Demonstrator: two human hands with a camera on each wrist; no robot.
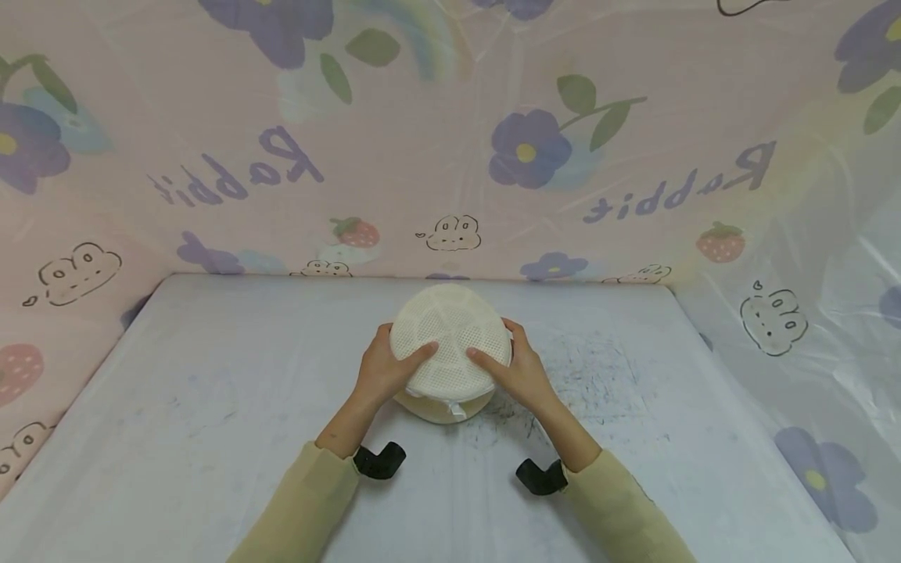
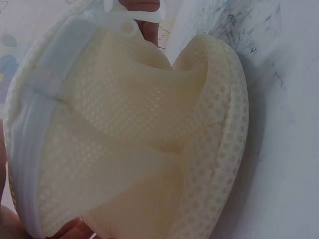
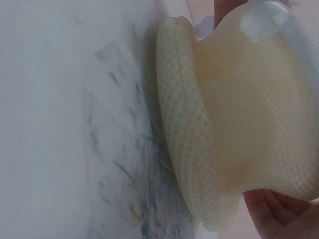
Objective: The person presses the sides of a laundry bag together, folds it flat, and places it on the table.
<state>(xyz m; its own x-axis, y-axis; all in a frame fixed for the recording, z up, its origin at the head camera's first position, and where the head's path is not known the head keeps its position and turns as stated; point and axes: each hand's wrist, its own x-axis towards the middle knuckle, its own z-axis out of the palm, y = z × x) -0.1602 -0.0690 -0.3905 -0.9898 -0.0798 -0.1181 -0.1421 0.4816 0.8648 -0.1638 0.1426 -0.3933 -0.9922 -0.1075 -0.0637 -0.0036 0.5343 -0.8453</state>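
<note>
A round cream mesh laundry bag stands at the middle of the table, its top disc tilted toward me. My left hand grips its left side and my right hand its right side, both thumbs lying on the top and fingers reaching behind. A white zipper runs round the upper rim, and its white pull hangs at the front. The soft mesh wall sags in folds above the padded base, which sits on or close to the tabletop. Most fingertips are hidden behind the bag.
The white-covered table carries dark smudges right of the bag. A pink printed curtain hangs behind and at both sides. Black curved pieces stick out from both wrists near the sleeves.
</note>
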